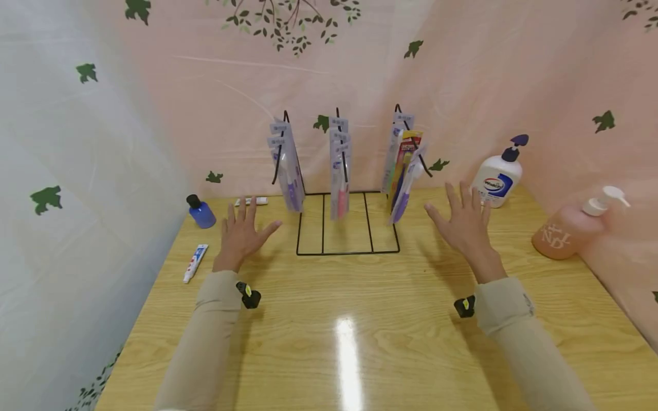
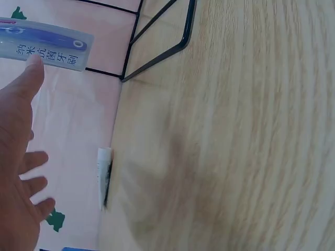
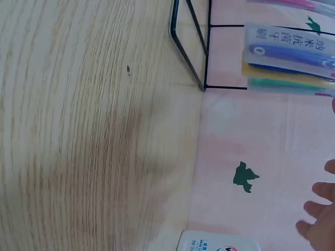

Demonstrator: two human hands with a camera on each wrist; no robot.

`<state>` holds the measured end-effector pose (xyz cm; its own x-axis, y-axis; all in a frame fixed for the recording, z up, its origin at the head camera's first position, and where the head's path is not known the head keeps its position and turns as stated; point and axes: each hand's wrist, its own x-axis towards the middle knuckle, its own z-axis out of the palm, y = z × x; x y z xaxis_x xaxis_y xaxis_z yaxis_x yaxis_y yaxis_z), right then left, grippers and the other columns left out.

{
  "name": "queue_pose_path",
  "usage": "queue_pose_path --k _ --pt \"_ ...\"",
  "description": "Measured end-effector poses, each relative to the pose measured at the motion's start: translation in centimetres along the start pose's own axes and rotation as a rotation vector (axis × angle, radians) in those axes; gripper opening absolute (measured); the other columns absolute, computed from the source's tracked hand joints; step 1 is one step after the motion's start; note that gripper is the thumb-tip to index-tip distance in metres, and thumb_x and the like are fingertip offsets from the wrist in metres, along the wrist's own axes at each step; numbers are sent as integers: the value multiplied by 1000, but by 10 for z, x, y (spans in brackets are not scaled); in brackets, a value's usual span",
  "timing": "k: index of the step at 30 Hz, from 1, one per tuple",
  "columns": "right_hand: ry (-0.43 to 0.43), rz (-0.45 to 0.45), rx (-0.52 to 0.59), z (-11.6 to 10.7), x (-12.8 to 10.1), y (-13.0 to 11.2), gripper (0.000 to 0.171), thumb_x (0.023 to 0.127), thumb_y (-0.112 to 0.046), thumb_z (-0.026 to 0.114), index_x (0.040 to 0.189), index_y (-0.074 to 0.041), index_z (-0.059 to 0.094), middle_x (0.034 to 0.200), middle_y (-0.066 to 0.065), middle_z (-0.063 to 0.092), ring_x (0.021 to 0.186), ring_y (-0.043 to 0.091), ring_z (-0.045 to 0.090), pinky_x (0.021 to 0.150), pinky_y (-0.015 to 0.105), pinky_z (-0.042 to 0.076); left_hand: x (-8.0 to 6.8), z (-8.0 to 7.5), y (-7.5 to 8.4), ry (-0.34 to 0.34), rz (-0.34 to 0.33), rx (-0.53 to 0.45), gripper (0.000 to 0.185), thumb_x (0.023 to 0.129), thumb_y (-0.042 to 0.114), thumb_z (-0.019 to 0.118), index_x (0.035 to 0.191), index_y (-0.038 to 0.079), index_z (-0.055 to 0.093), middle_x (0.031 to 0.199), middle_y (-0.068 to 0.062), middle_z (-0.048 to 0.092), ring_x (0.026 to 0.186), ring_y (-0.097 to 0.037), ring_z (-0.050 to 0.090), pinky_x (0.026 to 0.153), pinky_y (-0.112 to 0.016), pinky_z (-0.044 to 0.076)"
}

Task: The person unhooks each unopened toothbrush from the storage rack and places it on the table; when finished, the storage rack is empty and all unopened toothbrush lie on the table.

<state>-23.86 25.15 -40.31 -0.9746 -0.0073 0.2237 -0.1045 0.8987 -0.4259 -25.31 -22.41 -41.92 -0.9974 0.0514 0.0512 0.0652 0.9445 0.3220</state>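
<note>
My left hand is held with fingers spread, left of a black wire rack, and grips nothing. On the other side my right hand is likewise spread and holds nothing, close to a white pump bottle. Packaged toothbrushes hang from the rack's three hooks: purple ones at left, pink ones in the middle, and a mixed group with a purple toothbrush in front at right. In the left wrist view, the thumb overlaps a packaged toothbrush; contact cannot be told.
Left of the left hand are a blue bottle with a black cap and a toothpaste tube. Another small tube lies behind that hand. A pink pump bottle stands at the right. Patterned cloth encloses the wooden table.
</note>
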Motion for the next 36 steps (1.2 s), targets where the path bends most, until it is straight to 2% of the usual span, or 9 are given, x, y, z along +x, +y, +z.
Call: queue_pose_path --k 5,8,13,18,20,24,29,32,36 --pt "219 -90 193 0 -4 -5 74 93 -47 56 149 -6 30 151 22 32 138 43 27 113 62 22 -4 11 -4 69 91 -255 78 94 55 51 150 5 29 153 -20 30 141 -40 26 116 -57 24" --pt "350 -149 331 1 -11 -12 63 91 -32 64 141 -2 42 140 23 46 130 41 40 108 58 33 -9 20 -4 75 117 -375 69 93 49 55 143 4 41 147 -18 41 137 -37 36 113 -55 31" --pt "596 -295 468 6 -23 -30 45 87 -16 67 124 6 55 120 23 58 113 34 52 99 41 43 -15 33 4 53 167 -457 56 94 39 60 137 4 50 140 -18 50 130 -37 45 109 -53 38" --pt "765 -445 604 17 -33 -62 36 83 -11 66 111 11 59 107 27 60 101 36 54 95 26 43 -17 46 14 -39 207 -477 49 93 29 63 135 4 53 138 -16 53 126 -35 49 106 -52 42" --pt "752 -512 627 25 -34 -80 35 83 -11 65 110 11 59 106 27 60 98 37 54 94 25 43 -16 53 18 -92 216 -471 50 93 27 64 136 5 52 140 -16 51 129 -35 48 108 -51 41" --pt "651 -618 627 45 -32 -118 35 84 -11 65 111 11 58 106 26 59 98 37 54 93 28 45 -13 66 26 -162 203 -490 52 93 26 64 139 8 50 142 -14 49 133 -31 44 112 -46 37" --pt "531 -654 610 70 -25 -160 38 86 -14 66 116 7 56 111 21 59 103 32 55 91 38 47 -12 76 27 -143 166 -504 53 92 23 65 140 9 48 142 -11 50 134 -28 44 113 -43 36" --pt "447 -660 608 85 -20 -183 40 86 -14 67 120 4 55 115 20 58 107 30 54 92 41 48 -12 78 25 -122 175 -486 55 92 20 65 141 6 46 145 -12 47 136 -29 42 116 -43 33" --pt "314 -597 611 105 -10 -212 46 88 -19 66 127 0 51 125 15 56 116 25 52 100 37 46 -12 79 24 -99 205 -456 55 91 21 66 141 7 48 146 -12 46 136 -30 41 116 -43 31"
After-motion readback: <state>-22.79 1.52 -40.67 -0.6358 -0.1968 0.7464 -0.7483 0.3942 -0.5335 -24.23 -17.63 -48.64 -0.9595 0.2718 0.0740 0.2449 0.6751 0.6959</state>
